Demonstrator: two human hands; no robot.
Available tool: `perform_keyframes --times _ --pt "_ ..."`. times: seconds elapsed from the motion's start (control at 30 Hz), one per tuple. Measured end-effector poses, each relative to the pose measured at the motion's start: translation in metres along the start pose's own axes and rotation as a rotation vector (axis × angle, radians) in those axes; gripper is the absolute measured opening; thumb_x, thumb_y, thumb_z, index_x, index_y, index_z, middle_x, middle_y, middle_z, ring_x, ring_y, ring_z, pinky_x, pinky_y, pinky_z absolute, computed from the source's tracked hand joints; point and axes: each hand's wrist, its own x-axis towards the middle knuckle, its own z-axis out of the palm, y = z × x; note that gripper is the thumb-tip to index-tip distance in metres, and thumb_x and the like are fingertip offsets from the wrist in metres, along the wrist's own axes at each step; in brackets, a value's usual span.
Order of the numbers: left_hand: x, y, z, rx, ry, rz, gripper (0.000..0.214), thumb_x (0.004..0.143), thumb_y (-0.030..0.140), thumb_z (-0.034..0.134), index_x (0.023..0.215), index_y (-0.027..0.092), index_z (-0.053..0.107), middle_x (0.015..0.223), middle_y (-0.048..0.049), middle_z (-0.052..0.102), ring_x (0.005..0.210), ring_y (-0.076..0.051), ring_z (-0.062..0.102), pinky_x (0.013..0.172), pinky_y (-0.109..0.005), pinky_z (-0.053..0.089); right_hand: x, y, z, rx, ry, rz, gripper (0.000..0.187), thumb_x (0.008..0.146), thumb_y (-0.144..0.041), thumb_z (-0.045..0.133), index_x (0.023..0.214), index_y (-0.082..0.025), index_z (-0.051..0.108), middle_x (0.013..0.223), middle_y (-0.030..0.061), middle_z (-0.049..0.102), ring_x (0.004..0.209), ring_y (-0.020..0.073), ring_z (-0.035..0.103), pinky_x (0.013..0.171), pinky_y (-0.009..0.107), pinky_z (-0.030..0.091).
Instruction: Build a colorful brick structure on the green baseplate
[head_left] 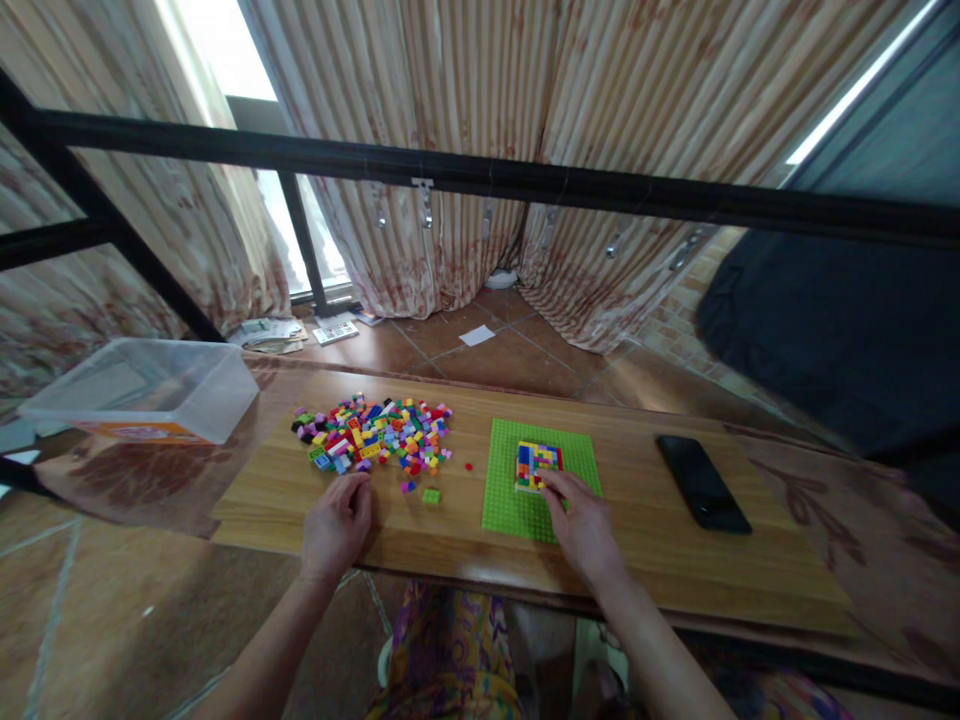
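Note:
A green baseplate (502, 500) lies on the wooden board, bearing a small rectangular block of multicoloured toy bricks (529, 460). At the block's lower right, my right hand (581, 520) is closed in a pinch, its fingertips on a toy brick they largely hide. My left hand (337, 525) rests curled at the board's front edge; whatever its fingers may hold is hidden. Just beyond it spreads a pile of loose toy bricks (382, 435) in many colours. A light green brick (431, 496) and a tiny red piece (469, 467) lie between pile and baseplate.
A black phone (703, 483) lies on the board's (637, 560) right part. To the left stands a clear plastic bin (217, 390). A dark metal rail (480, 180) crosses beyond the board, in front of striped curtains (420, 90). Papers (270, 333) lie behind on the left.

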Motion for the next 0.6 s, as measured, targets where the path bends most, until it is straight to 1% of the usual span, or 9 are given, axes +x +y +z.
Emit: perform_keyframes --times 0.2,0.37,0.47,0.6 --pt "0.0 0.0 0.0 0.006 0.005 0.013 0.024 0.088 0.032 0.042 0.091 0.02 0.062 0.094 -0.0076 0.07 0.088 -0.021 0.067 0.076 -0.031 0.051 0.006 0.009 0.005 -0.139 -0.086 -0.089 0.035 0.087 -0.016 0.042 0.113 -0.022 0.065 0.104 0.0076 0.071 0.093 0.0213 0.066 0.085 0.041 0.052" --pt "-0.001 -0.001 0.001 -0.015 -0.001 0.006 0.023 0.088 0.031 0.043 0.091 0.02 0.062 0.095 -0.007 0.07 0.089 -0.021 0.066 0.077 -0.03 0.051 0.01 0.01 0.007 -0.255 -0.169 -0.155 0.041 0.086 -0.011 0.039 0.121 -0.019 0.06 0.104 0.0096 0.07 0.092 0.0216 0.065 0.085 0.04 0.052" --pt "-0.001 -0.002 0.002 -0.025 0.003 0.008 0.023 0.088 0.031 0.043 0.092 0.02 0.062 0.095 -0.0072 0.07 0.09 -0.021 0.066 0.078 -0.03 0.051 0.011 0.011 0.008 -0.275 -0.166 -0.155 0.044 0.085 -0.009 0.038 0.123 -0.019 0.059 0.101 0.0096 0.07 0.089 0.0219 0.065 0.083 0.04 0.053" --pt "-0.001 -0.001 0.001 -0.025 -0.007 0.004 0.023 0.088 0.032 0.043 0.092 0.02 0.062 0.094 -0.0072 0.07 0.089 -0.021 0.066 0.078 -0.031 0.051 0.011 0.013 0.009 -0.238 -0.122 -0.142 0.045 0.084 -0.012 0.041 0.124 -0.022 0.058 0.104 0.008 0.069 0.093 0.0223 0.064 0.085 0.041 0.052"
